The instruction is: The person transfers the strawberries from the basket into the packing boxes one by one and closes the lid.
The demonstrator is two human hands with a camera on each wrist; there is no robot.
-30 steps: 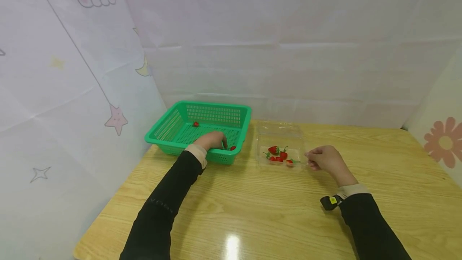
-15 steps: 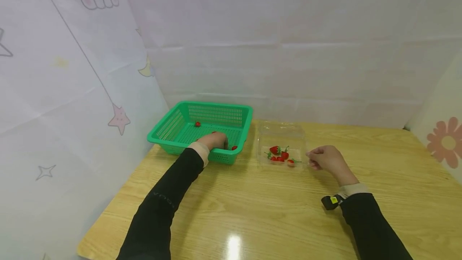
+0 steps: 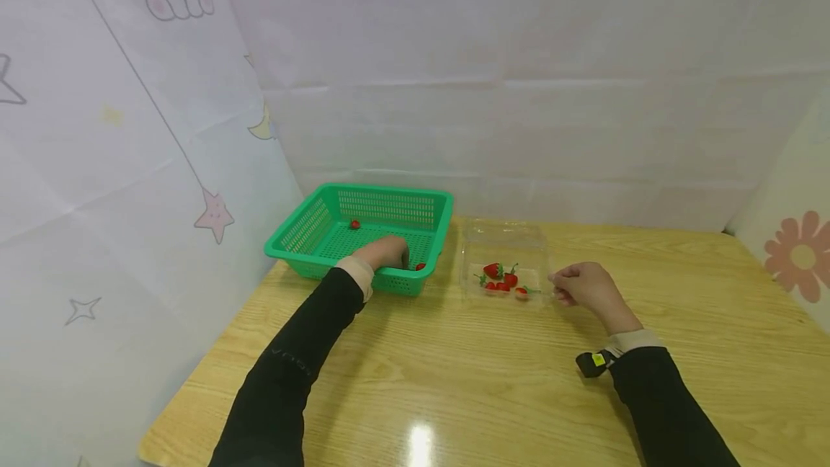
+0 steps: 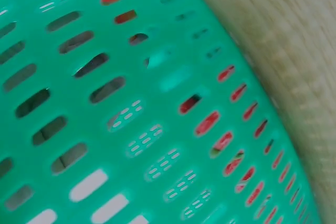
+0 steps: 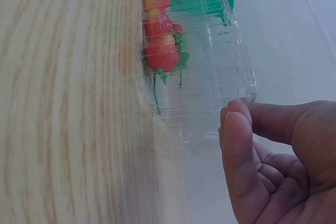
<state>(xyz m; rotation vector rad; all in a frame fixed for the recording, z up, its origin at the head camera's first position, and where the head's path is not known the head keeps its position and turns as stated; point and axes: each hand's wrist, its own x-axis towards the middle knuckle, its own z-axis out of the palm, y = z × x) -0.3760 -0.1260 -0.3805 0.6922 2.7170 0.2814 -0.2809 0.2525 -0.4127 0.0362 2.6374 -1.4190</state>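
Note:
My left hand (image 3: pixel 387 252) reaches over the near rim into a green plastic basket (image 3: pixel 395 190), its fingertips hidden behind that rim. Whether it grips a strawberry cannot be seen. One strawberry (image 3: pixel 420 267) lies just right of the hand, and another strawberry (image 3: pixel 354 224) sits toward the back. In the left wrist view the slotted basket wall (image 4: pixel 100 109) hides the hand; red fruit shows through the slots. My right hand (image 5: pixel 278 166) pinches the edge of a clear plastic box (image 5: pixel 210 90) between thumb and finger. Several strawberries (image 3: pixel 493 270) lie inside the box.
Basket and box stand side by side on a wooden table (image 3: pixel 493 380), near its back edge. A pale curtain (image 3: pixel 519 128) hangs directly behind them, and another printed sheet (image 3: pixel 130 251) closes off the left.
My left hand has sunk slightly deeper into the basket, and its fingers show less. The right hand keeps its hold on the box edge. The head view has shifted slightly.

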